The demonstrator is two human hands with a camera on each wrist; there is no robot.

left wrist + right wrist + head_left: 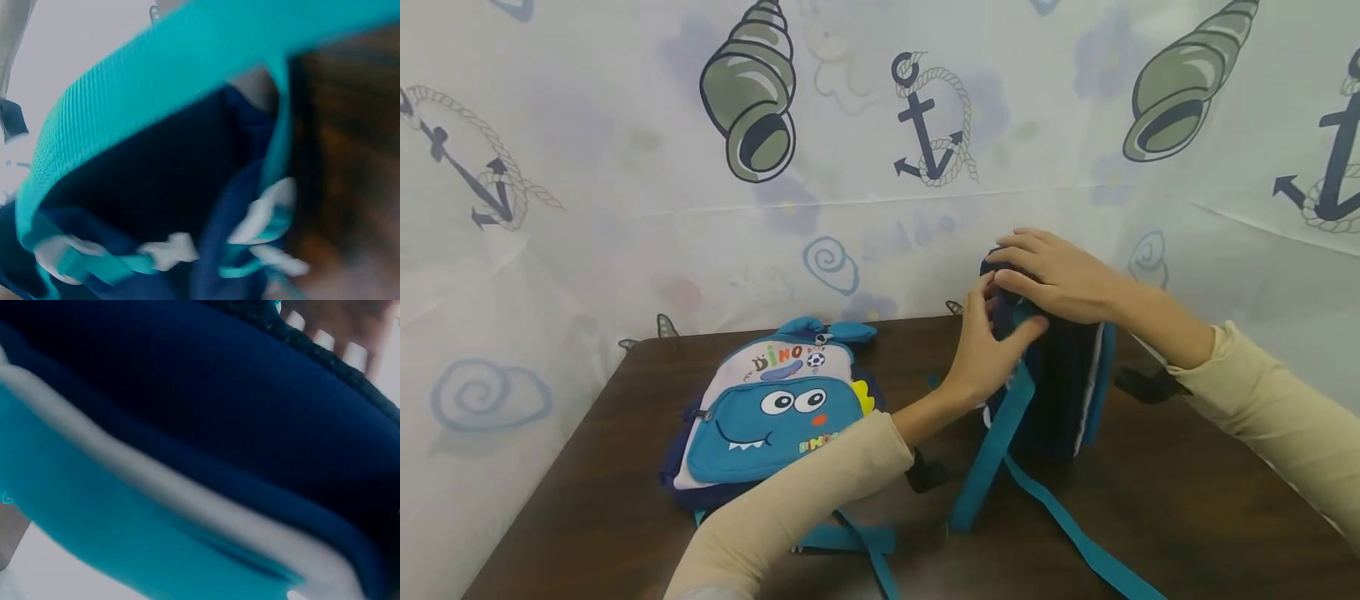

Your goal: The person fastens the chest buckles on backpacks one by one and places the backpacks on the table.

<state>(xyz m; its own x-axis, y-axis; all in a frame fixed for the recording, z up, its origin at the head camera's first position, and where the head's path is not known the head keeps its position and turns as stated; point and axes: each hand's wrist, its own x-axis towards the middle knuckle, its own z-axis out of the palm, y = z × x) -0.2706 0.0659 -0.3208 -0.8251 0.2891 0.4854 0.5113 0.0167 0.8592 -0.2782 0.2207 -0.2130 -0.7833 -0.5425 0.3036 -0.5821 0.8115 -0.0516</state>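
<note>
A dark blue backpack with teal webbing stands upright on the right side of the table. My right hand rests over its top, fingers extended leftward. At the upper left edge is my left hand, its thumb spread from the fingers beside the teal strap. That strap slants down to the tabletop. Close up in the left wrist view, a wide teal strap arches over dark cloth with pale buckles. The right wrist view shows the bag's pale piping and teal panel, with fingertips beyond its dark edge.
A second backpack, with a smiling dinosaur face, lies on the brown table at left, partly behind my left sleeve. Loose teal strap ends trail toward the front. A patterned cloth hangs behind the table.
</note>
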